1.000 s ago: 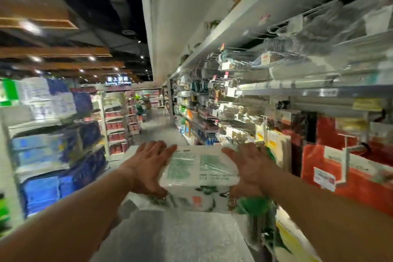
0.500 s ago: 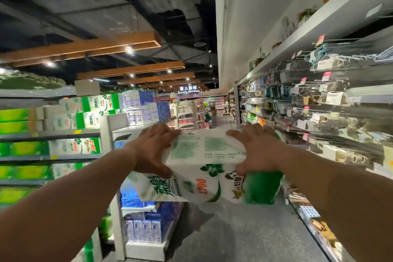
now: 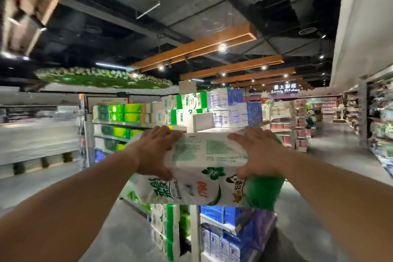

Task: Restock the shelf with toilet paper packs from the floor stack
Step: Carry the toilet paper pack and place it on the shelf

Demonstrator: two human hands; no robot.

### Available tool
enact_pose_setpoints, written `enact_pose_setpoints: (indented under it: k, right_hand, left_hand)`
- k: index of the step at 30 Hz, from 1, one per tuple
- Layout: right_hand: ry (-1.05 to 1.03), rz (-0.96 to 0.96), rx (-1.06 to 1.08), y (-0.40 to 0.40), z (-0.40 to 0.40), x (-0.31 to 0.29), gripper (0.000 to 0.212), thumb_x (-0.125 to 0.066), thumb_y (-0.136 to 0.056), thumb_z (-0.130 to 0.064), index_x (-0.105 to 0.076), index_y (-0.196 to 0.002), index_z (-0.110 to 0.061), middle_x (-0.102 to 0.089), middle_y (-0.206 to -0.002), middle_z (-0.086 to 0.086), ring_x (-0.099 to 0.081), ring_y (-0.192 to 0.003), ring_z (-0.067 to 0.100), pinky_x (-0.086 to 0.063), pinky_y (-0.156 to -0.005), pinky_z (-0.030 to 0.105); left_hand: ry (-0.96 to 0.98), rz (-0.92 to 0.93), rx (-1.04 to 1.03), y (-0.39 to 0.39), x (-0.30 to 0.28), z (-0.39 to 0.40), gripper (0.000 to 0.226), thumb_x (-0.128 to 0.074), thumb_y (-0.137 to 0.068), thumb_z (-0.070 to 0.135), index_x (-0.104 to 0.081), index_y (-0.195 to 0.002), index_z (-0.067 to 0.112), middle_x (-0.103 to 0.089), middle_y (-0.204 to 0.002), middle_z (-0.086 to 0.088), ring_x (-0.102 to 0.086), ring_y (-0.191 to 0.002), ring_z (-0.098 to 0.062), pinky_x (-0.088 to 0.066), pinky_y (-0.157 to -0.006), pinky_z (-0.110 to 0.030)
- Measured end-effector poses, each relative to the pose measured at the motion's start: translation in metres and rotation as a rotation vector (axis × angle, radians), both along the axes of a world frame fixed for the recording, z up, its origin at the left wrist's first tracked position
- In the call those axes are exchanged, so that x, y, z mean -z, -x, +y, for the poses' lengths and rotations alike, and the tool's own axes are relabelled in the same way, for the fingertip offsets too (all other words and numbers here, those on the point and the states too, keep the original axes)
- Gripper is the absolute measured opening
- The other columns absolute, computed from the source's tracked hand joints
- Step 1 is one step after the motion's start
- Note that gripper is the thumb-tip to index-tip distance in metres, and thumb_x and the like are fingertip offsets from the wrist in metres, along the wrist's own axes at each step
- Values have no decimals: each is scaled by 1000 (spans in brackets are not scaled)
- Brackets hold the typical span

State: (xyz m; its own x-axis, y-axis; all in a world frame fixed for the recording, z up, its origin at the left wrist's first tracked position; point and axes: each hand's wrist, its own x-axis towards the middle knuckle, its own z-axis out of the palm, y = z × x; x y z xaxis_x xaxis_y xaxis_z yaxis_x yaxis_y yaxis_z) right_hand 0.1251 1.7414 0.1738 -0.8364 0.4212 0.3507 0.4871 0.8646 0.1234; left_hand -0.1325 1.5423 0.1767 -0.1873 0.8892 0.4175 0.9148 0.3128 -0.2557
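Note:
I hold a white and green toilet paper pack up at chest height in front of me. My left hand grips its left end, fingers over the top and thumb underneath. My right hand grips the right end the same way. Straight ahead stands the shelf unit, with matching green and white packs on its top level and a bare white stretch beside them. More green packs stand low at the shelf's end.
Blue and white tissue packs fill the shelf's right half and its lower levels. An aisle of grey floor runs on the right, lined with product racks. Another shelf row lies to the left, blurred.
My view has swung left from the right-hand racks toward the toilet paper shelf. Both hands have kept their hold on the pack and carried it higher, closer to the shelf's top level.

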Motion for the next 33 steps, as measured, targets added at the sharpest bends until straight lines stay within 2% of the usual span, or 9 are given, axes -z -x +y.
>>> enact_pose_setpoints:
  k: [4,7,11,15,21,26,30,33]
  right_hand:
    - [-26,29,-70,100,42,8,110,-69,-67,-71,-9,-155,-45,-33,-146,3,-25,-137,24,-13,-121,51]
    - [-11,46,-80,169,72,6,109,-71,-67,-70,-10,-155,-45,-34,-143,3,-28,-135,24,-14,-120,50]
    - [-36,61,-85,256,106,-5,103,-71,-72,-66,-14,-153,-43,-37,-138,5,-31,-131,26,-20,-116,47]
    - [-19,60,-101,337,154,-12,102,-73,-73,-64,-14,-154,-42,-37,-135,5,-30,-129,25,-23,-114,45]
    - [-62,83,-136,478,244,-4,101,-69,-69,-71,-14,-150,-43,-36,-137,6,-29,-131,27,-20,-116,49]
    - [-22,135,-211,601,312,-18,98,-72,-71,-67,-20,-149,-42,-37,-129,3,-31,-123,23,-27,-111,46]
    - [-93,160,-243,708,355,-28,103,-68,-67,-73,-14,-150,-44,-37,-134,3,-29,-127,23,-21,-115,50]
    - [-143,158,-242,784,376,-34,102,-68,-71,-72,-13,-152,-42,-35,-141,6,-27,-133,26,-15,-117,52]
  left_hand:
    - [-2,-16,-46,91,4,25,128,-79,-52,72,-15,-158,39,-32,-139,7,-30,-133,-18,-26,-120,-45]
    - [4,-11,-48,159,-1,54,127,-79,-52,73,-16,-157,39,-32,-134,9,-31,-126,-15,-30,-117,-43]
    - [-32,-23,-44,255,-8,96,130,-76,-47,76,-13,-156,44,-33,-135,10,-30,-129,-15,-33,-116,-48]
    - [-28,-10,-65,346,-8,146,131,-72,-46,82,-11,-156,45,-32,-143,8,-27,-137,-20,-29,-119,-53]
    - [-58,22,-100,474,-4,223,131,-71,-44,82,-14,-156,43,-32,-139,8,-32,-133,-20,-30,-118,-49]
    - [-60,41,-182,584,-21,275,132,-70,-44,82,-13,-157,44,-32,-141,7,-31,-132,-20,-30,-117,-47]
    - [-80,108,-206,673,-38,303,131,-67,-46,86,-14,-157,43,-35,-141,7,-34,-130,-18,-34,-114,-45]
    - [-87,133,-220,744,-45,321,129,-63,-48,88,-14,-158,42,-32,-146,4,-32,-132,-19,-31,-115,-43]
